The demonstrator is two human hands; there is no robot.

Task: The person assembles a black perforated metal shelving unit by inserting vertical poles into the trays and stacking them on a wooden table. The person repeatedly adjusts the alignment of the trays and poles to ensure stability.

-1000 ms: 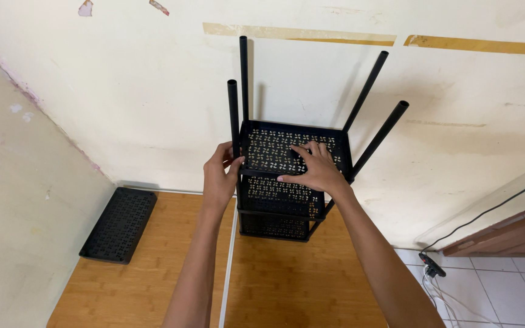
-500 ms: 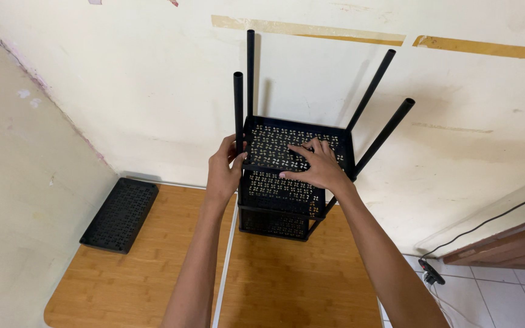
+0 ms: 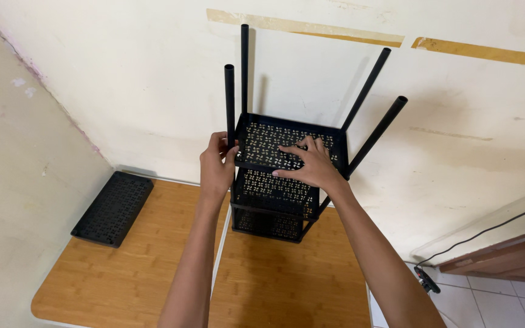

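- Wooden table, bamboo-grained top with rounded near-left corner, set into the corner against two cream walls; a pale seam runs front to back across the top
- Black tiered rack of perforated shelves stands on the top near the back wall, astride that seam
- Loose black perforated shelf panel lies flat at the left, just beside the side wall, well apart from the rack

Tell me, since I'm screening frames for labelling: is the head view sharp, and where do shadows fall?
Head view: sharp, evenly lit, no glare; the rack posts cast soft shadows on the wall; both hands are crisp.
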